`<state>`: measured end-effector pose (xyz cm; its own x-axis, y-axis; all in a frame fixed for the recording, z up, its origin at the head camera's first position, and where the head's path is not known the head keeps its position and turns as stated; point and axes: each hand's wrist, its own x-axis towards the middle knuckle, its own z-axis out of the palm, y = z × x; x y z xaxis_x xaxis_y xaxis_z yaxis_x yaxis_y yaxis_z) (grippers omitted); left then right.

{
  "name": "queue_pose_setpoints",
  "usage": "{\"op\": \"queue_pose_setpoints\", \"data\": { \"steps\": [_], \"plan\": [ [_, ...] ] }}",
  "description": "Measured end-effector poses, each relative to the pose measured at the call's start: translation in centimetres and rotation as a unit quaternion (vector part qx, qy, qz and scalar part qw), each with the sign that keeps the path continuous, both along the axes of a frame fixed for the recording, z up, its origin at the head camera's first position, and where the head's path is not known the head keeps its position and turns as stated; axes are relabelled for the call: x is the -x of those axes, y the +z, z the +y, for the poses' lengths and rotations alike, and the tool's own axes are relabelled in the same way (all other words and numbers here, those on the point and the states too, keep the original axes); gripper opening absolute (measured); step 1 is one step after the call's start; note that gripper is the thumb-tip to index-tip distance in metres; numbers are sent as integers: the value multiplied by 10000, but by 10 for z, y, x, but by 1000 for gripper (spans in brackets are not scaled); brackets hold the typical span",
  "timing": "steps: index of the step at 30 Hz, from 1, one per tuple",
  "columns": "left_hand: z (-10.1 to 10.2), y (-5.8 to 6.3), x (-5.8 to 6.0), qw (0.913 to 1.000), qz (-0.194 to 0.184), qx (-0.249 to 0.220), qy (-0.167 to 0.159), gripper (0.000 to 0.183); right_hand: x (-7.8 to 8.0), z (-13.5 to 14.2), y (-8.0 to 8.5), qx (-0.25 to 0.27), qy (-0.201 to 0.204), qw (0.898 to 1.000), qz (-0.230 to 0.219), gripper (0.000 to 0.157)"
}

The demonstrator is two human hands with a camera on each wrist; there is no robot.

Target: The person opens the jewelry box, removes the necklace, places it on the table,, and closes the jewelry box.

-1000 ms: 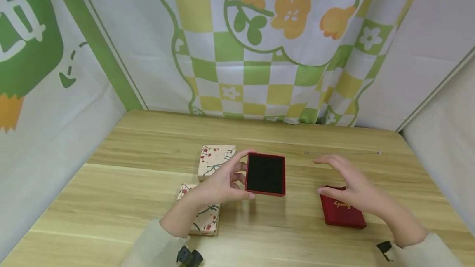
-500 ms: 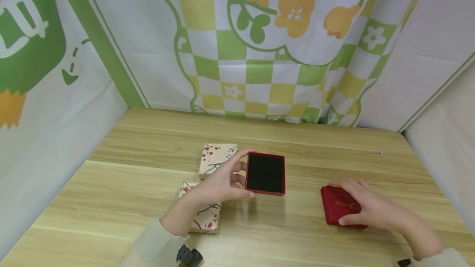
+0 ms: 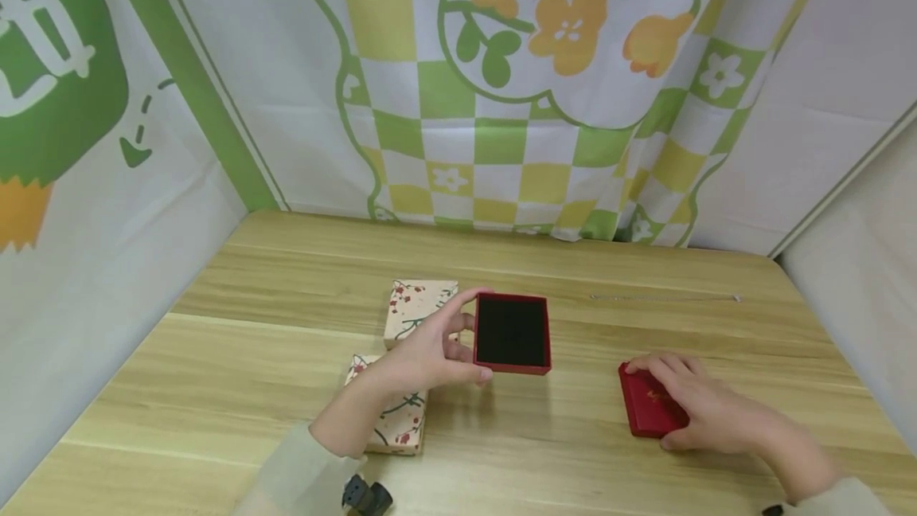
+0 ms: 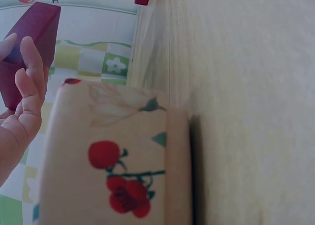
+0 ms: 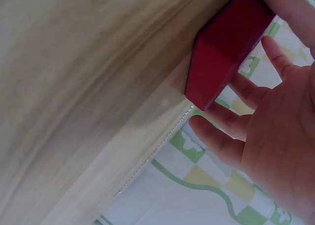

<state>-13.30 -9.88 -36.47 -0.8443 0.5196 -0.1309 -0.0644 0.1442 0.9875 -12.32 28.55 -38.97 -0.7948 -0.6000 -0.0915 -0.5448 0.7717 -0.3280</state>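
My left hand (image 3: 419, 357) holds an open red jewelry box base (image 3: 517, 369) above the table, thumb at the near edge and fingers at the far side. A black pad (image 3: 511, 331) lines its inside. To the right, my right hand (image 3: 716, 408) grips the red jewelry box lid (image 3: 648, 407), fingers over the far edge and thumb at the near edge. Gold lettering on the lid is partly covered. In the right wrist view, the lid (image 5: 221, 52) sits at the tabletop between thumb and fingers. A thin silver chain (image 3: 666, 299) lies stretched out behind it.
Two cream boxes with a red floral print, a rear one (image 3: 411, 309) and a nearer one (image 3: 401, 428), lie at the left, partly behind my left hand and forearm. The wooden table (image 3: 544, 468) ends at a checked curtain (image 3: 501, 142) at the back.
My right hand has come down and right onto the red lid and now grips its edges. My left hand keeps the box base in nearly the same place, tilted very slightly.
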Motion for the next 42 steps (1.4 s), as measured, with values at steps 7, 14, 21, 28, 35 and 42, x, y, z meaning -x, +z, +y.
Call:
{"op": "queue_pose_setpoints", "data": {
  "steps": [7,14,21,28,35,42],
  "plan": [
    [1,0,1,9999,-79,-87,11,94,4,-5,4,216,-256,9994,53,78],
    [3,0,1,9998,-86,-174,5,94,10,-24,22,1092,-154,9926,500,77],
    [6,1,2,9998,-81,-203,-42,95,18,-54,42,1917,233,9793,598,75],
    [6,1,3,9999,-35,-119,10,96,21,-70,45,2321,343,9708,508,80],
    [10,1,4,9992,18,-371,-136,92,20,-84,48,2476,438,9668,455,79],
    [16,1,4,9974,103,-648,-299,88,20,-102,51,2357,584,9662,866,80]
  ]
}}
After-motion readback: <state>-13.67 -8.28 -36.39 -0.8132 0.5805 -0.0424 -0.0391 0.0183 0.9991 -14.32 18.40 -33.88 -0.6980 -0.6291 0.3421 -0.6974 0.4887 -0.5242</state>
